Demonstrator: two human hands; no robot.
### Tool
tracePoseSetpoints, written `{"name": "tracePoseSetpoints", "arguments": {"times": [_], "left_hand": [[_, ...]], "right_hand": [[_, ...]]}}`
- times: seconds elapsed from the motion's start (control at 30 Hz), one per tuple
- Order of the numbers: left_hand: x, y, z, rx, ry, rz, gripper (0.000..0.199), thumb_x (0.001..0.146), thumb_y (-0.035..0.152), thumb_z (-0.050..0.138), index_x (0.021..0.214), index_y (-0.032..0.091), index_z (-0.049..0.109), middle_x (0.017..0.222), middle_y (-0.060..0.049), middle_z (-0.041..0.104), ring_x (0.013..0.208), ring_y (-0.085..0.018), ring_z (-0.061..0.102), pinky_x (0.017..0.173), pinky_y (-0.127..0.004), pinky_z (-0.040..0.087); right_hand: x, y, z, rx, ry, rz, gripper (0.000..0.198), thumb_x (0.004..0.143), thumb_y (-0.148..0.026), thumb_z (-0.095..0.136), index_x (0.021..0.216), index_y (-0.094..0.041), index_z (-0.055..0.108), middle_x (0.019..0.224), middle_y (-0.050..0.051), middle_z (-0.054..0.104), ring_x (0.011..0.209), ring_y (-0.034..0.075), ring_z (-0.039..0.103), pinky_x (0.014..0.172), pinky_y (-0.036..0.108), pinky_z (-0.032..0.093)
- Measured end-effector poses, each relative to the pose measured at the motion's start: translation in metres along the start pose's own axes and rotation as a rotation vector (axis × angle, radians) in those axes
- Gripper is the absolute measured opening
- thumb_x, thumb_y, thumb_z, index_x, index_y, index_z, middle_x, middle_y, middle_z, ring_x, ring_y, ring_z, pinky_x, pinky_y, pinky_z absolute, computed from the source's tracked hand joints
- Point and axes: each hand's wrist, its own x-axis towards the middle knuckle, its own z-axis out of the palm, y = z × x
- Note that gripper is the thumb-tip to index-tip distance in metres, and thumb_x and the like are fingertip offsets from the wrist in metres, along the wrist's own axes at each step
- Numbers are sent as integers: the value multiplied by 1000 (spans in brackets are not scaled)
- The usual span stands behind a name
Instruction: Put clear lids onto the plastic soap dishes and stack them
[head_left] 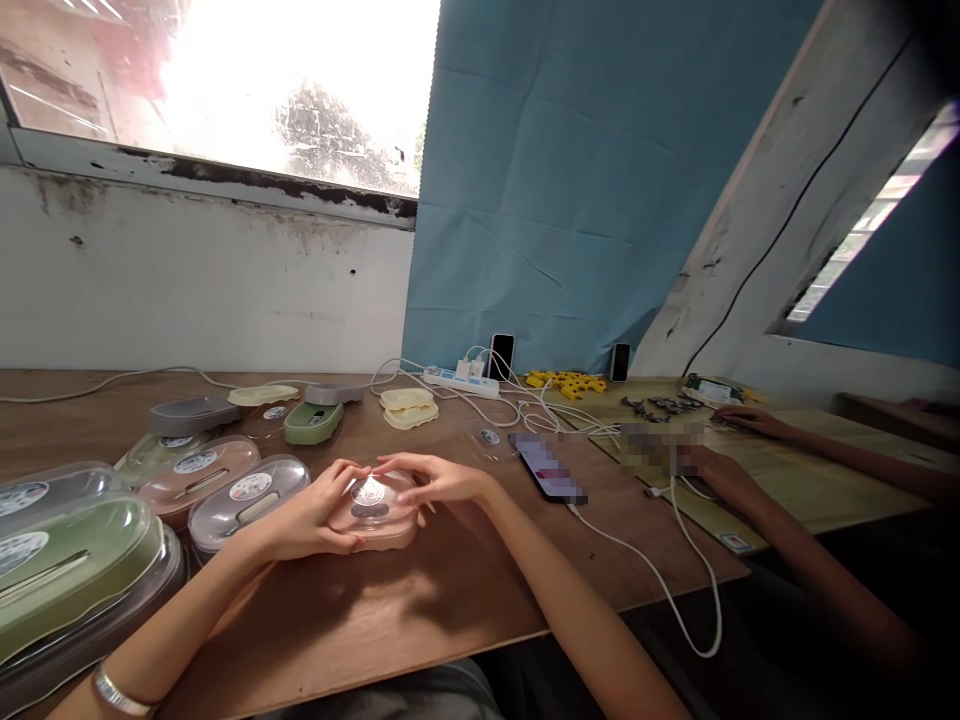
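On the table in front of me is a small pink plastic box [390, 533] with a clear lid and a round sticker on top. My left hand [322, 512] grips its left side, thumb along the near edge and fingers over the far rim. From the right, my right hand [442, 478] curves around the box, fingers across the top and far edge. Both hands are closed on it, and their fingertips almost meet at the back of the lid. Just left of my left hand sits a grey clear-lidded box [251, 497], with a pink one [199, 480] behind it.
Stacked green boxes [82, 560] fill the left side. Open cream trays [409, 408] and a green tray [313, 422] lie farther back. A phone [551, 468] with a white cable rests at right, near a power strip [461, 382]. A co-worker's hands [750, 420] are at the right-hand table.
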Motion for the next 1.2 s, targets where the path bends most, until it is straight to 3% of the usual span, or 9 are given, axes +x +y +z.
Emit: {"name": "tracePoseSetpoints", "arguments": {"times": [0.1,0.17,0.23,0.4,0.53,0.77,0.97,1.1,1.2], "left_hand": [[0,-4,1,2,12,2,64,75,34,62,130,24,31,126,-8,38,117,-28,44,100,-42,39],[-1,-7,2,1,15,20,66,73,33,64,130,24,31,127,-8,38,119,-29,42,101,-42,37],[-1,-9,3,1,18,37,70,70,29,64,131,25,30,129,-8,38,121,-29,41,102,-41,36],[-2,-10,3,7,42,32,71,64,23,65,128,22,35,124,-8,42,117,-28,44,100,-41,38],[-2,-6,6,-2,93,7,69,58,25,70,121,20,42,115,-8,45,108,-30,48,93,-41,42],[-2,-1,4,-224,291,81,56,58,34,69,109,22,48,109,-5,55,102,-28,57,82,-36,49],[-5,-4,-23,-345,658,25,66,71,42,68,125,26,33,126,-12,49,111,-29,54,87,-41,48],[-2,-4,-18,-289,648,30,69,66,43,72,123,22,39,121,-11,53,110,-31,55,91,-45,47],[8,2,-4,-223,590,60,73,61,42,76,123,23,41,118,-10,54,108,-31,55,92,-48,46]], "right_hand": [[23,15,-5,-149,295,71,38,92,-34,53,128,-24,51,131,6,52,120,20,50,100,34,42],[45,27,-13,-245,420,174,39,92,-28,53,130,-19,48,135,11,47,126,24,42,105,44,35],[66,38,-23,-350,490,277,40,90,-28,56,128,-17,48,135,11,45,123,28,44,102,50,37],[101,56,-41,-523,452,447,32,92,-32,55,119,-16,53,122,9,54,104,22,57,88,44,49],[106,59,-37,-602,431,475,30,92,-32,55,118,-16,54,119,9,56,101,21,58,85,42,51],[66,42,-21,-640,440,329,24,92,-30,54,110,-16,58,117,8,57,106,22,56,91,44,46],[4,8,31,-422,376,86,7,84,-19,63,89,-20,68,90,4,67,100,22,51,90,37,40],[-22,-6,52,-204,398,5,27,74,-21,72,99,-23,64,99,3,66,100,22,53,90,36,41],[-29,2,44,-42,590,96,26,83,-24,54,109,-21,53,110,7,58,104,21,52,91,37,42]]}}
